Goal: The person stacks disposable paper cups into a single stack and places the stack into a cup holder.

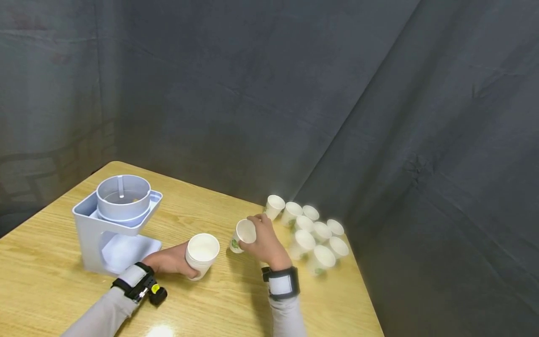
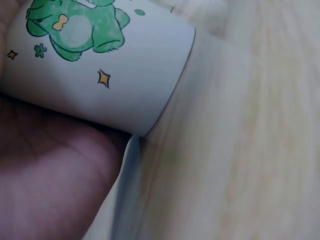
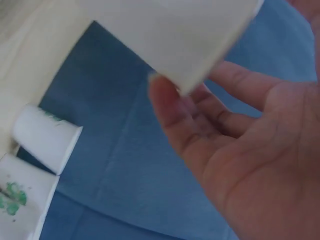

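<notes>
**Left hand (image 1: 170,260) and right hand (image 1: 266,241) gripping cups a short gap apart**

Head view: the left hand is wrapping round a nested cup stack (image 1: 203,255), its thumb crossing the near side, while the right hand is grasping a tilted paper cup (image 1: 245,231) between thumb and fingers. A strip of wooden table (image 1: 227,290) is showing between the two — enough to keep their rims apart. Whether either base is touching the wood is hard to tell. The left wrist is passing just beside the gray plastic machine (image 1: 90,245), which is carrying a round tub (image 1: 122,213), so room on that side is running tight. Nine paper cups (image 1: 322,231) are crowding the far right corner, mouths up, the outermost standing near the table's edge. A dark curtain (image 1: 252,93) is rising behind.

Left wrist view: the palm is lying along a cup wall bearing a green cartoon bear (image 2: 82,32); pale wood grain is stretching past the cup's end.

Right wrist view: fingers are holding the cup by its edge — blurred here — with blue-looking fabric (image 3: 130,175) spreading behind. Two printed cups (image 3: 47,137) are standing side by side along the table's border.
</notes>
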`<state>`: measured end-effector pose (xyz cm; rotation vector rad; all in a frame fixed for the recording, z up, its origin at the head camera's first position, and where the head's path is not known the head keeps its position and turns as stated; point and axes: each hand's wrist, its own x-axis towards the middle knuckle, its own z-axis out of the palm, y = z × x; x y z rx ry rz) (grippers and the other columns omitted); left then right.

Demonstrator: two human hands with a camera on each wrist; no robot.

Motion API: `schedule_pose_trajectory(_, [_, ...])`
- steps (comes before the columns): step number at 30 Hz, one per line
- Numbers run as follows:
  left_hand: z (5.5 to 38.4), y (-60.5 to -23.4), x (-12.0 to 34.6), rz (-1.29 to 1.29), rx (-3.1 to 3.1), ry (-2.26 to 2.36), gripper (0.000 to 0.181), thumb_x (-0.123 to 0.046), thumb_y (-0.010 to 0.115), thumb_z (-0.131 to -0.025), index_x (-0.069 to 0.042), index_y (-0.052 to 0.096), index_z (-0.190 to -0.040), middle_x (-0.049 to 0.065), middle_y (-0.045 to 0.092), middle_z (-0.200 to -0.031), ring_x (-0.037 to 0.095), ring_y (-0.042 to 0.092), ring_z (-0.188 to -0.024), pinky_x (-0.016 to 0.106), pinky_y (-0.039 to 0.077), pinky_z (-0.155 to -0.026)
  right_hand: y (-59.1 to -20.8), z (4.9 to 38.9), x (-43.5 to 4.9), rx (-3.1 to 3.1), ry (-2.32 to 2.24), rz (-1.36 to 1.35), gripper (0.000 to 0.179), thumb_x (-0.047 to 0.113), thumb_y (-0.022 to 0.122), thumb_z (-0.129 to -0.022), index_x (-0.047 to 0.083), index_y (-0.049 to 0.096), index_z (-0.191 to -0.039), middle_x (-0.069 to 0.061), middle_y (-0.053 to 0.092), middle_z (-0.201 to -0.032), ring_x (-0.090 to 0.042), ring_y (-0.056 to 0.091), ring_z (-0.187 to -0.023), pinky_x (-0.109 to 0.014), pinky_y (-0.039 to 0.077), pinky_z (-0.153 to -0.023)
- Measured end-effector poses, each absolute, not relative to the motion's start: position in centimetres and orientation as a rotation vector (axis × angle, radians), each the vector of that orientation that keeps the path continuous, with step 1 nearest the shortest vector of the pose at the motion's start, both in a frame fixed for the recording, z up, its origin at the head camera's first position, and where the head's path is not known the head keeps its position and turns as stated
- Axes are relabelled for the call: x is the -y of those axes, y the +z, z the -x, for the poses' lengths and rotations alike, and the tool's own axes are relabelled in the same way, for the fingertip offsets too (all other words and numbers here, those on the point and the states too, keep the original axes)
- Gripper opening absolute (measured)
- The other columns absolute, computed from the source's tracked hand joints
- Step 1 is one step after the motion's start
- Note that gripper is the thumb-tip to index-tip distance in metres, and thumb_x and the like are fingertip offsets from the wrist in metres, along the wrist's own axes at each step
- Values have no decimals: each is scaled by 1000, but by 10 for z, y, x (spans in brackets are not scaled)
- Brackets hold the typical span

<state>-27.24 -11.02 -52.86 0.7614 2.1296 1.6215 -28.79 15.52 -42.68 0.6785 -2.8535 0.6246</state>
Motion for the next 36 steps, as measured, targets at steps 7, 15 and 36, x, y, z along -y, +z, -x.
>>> schedule_pose_trajectory(7, [273, -528, 110, -752, -2131, 1618, 91, -8, 79, -66, 0, 30, -143, 14, 53, -130, 27, 49, -118, 49, 35, -102, -404, 270, -148, 2770, 685, -742, 71, 22, 77, -71, 9, 50, -135, -7, 45, -133, -22, 43, -121, -39, 48, -93])
schedule_pose_trajectory(15, [272, -528, 110, -771, -2135, 1624, 90, -8, 79, -64, 1, 32, -141, 13, 54, -127, 23, 51, -115, 44, 35, -101, -383, 247, -138, 2650, 759, -835, 73, 19, 76, -70, 14, 46, -137, -1, 41, -137, -16, 41, -126, -35, 46, -99])
schedule_pose_trajectory(36, [276, -532, 110, -936, -2055, 1660, 75, -7, 78, -67, -3, 39, -132, 10, 58, -117, 16, 57, -102, 24, 43, -91, -397, 231, -96, 2739, 608, -1086, 77, 31, 77, -80, 15, 41, -146, -3, 47, -136, -13, 50, -118, -23, 47, -94])
